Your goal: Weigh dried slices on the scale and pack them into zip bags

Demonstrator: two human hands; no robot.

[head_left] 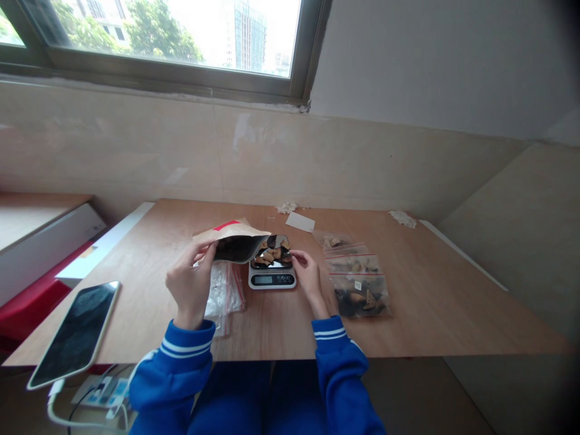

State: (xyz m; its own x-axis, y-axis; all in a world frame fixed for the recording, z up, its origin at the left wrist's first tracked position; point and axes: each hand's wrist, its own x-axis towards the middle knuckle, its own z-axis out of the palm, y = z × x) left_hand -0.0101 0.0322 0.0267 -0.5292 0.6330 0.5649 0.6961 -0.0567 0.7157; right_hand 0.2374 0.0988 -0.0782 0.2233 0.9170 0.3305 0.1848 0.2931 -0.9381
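Observation:
My left hand is closed on the rim of a brown paper pouch, whose dark mouth gapes toward me and the right. Just beside that mouth, dried brown slices lie on the dark plate of a small digital scale. The scale's display is lit, but its figures are too small to read. My right hand is at the plate's right edge, thumb and forefinger pinched together. What sits between those fingertips, if anything, I cannot make out. Beneath the pouch and my left hand lie clear zip bags.
Filled zip bags of dried pieces lie right of the scale. Behind it are a white card and whitish crumbs, with another whitish pile at the back right. A phone on a charging cable juts over the front left edge.

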